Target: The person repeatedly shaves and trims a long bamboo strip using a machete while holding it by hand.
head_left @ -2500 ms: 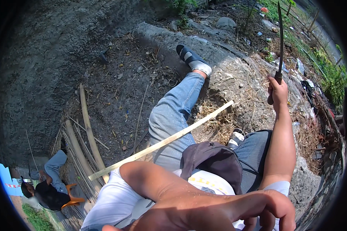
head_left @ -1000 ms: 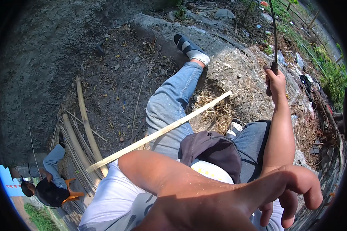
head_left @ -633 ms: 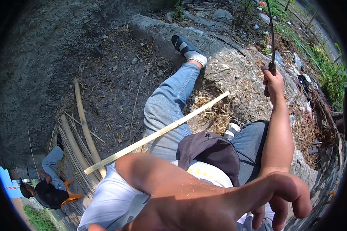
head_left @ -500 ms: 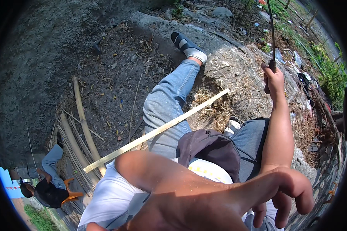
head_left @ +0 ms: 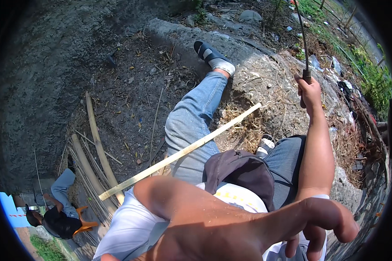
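My left hand (head_left: 257, 222) is raised close to the camera, its fingers apart and loosely bent, with nothing seen in it. Part of that hand runs past the lower edge. Out to the right, my right hand (head_left: 310, 93) grips the dark handle of a long, thin, slightly curved blade (head_left: 304, 39), seen edge-on and pointing up and away. A pale split-bamboo strip (head_left: 196, 145) lies slantwise across my jeans leg, its near end by my left elbow. On my lap sits a dark cloth bag (head_left: 239, 174).
Bamboo poles (head_left: 98, 139) and thin strips lie on the ground at left. Beyond them a person in black (head_left: 60, 222) sits on an orange chair (head_left: 86, 222). A rough concrete slab (head_left: 257, 65) is under my foot. Litter and green plants (head_left: 374, 82) line the right.
The view has shifted slightly, so the scene sits a little lower and further right. Both hands keep nearly the same pose; my right hand still grips the handle.
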`<state>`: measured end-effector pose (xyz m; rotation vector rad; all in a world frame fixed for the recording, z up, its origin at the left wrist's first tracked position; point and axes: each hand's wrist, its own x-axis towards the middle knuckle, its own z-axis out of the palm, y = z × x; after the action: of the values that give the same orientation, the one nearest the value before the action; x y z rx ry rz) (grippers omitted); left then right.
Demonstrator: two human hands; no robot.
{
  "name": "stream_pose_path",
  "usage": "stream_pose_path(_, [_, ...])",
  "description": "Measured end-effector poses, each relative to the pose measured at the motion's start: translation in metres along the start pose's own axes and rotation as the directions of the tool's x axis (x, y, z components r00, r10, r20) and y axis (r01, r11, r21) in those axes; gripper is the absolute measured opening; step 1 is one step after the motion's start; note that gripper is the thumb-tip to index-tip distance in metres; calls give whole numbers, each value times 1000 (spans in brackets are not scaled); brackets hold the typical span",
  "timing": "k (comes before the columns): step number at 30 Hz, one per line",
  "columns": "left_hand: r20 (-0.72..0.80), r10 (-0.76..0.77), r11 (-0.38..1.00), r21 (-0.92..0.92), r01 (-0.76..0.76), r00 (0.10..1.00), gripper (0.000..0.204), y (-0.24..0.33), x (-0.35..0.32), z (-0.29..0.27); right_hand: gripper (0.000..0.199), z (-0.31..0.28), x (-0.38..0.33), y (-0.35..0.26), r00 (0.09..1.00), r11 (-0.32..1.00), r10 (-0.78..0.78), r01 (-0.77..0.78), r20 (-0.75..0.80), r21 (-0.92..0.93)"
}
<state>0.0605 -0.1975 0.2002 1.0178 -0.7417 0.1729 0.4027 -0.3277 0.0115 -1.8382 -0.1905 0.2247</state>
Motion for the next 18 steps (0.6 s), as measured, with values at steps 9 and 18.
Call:
stream_pose_path(9, [8, 37, 998, 57, -37, 999, 49, 10, 0, -13, 31, 3, 6, -2, 998, 998, -56, 56, 25, -15])
stream_pose_path(18, [-107, 244, 941, 265, -209, 964, 42, 56, 6, -37, 24, -4, 4, 5, 998, 998, -54, 52, 41, 28])
